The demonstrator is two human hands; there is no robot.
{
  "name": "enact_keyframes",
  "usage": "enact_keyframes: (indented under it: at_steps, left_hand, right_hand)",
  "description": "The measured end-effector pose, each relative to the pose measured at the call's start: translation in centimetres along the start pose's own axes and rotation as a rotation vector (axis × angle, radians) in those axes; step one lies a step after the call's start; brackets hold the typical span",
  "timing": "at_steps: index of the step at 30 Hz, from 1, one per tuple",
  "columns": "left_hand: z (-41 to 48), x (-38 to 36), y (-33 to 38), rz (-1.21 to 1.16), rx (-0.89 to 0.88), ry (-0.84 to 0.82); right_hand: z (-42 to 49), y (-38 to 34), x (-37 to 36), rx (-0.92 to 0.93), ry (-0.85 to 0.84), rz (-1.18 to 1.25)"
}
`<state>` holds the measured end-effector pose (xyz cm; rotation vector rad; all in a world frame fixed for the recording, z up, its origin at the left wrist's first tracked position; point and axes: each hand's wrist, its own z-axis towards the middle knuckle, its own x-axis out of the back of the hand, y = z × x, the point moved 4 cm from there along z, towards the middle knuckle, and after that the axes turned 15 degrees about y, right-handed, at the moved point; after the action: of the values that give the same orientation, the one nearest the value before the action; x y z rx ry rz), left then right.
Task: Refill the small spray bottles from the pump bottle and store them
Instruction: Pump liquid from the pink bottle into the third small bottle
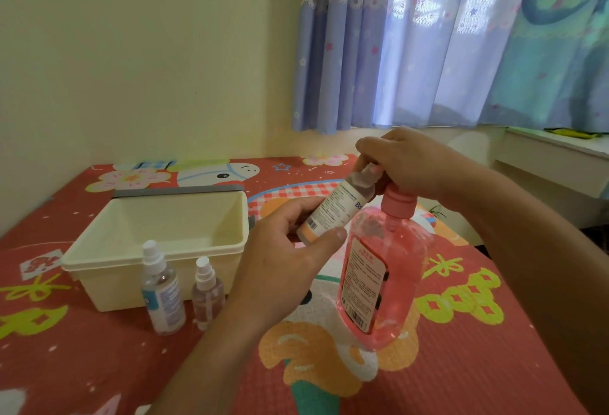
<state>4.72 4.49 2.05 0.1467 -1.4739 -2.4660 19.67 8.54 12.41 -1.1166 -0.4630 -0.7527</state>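
My left hand [290, 249] grips a small labelled spray bottle [333, 213], tilted with its top toward the pump. My right hand [405, 164] is curled over the pink pump head [400, 200] of the big pink pump bottle [385, 276], which stands upright on the red mat, and over the small bottle's top. Two more small spray bottles stand at the left: a taller clear one with a white sprayer [161, 289] and a shorter pinkish one [207, 292]. What my right fingers grip I cannot tell.
A cream plastic bin [158, 256] with a grey back rim sits open behind the two standing bottles. The patterned red play mat [461, 365] covers the floor. A wall, blue curtains [428, 38] and a white shelf [553, 157] lie beyond.
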Motion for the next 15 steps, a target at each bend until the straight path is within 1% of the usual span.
enact_keyframes:
  at_steps: [2,11,15]
  left_hand:
    - [0.03,0.03,0.00,-0.004,0.001,0.002]
    - [-0.02,-0.19,0.02,-0.010,-0.009,0.006]
    - [-0.19,-0.55,0.09,-0.013,0.005,0.005]
  right_hand:
    - [0.15,0.15,0.17,-0.019,0.019,0.018]
    - [-0.07,0.20,-0.13,0.048,-0.018,-0.088]
    - [0.20,0.06,0.12,0.080,0.016,-0.113]
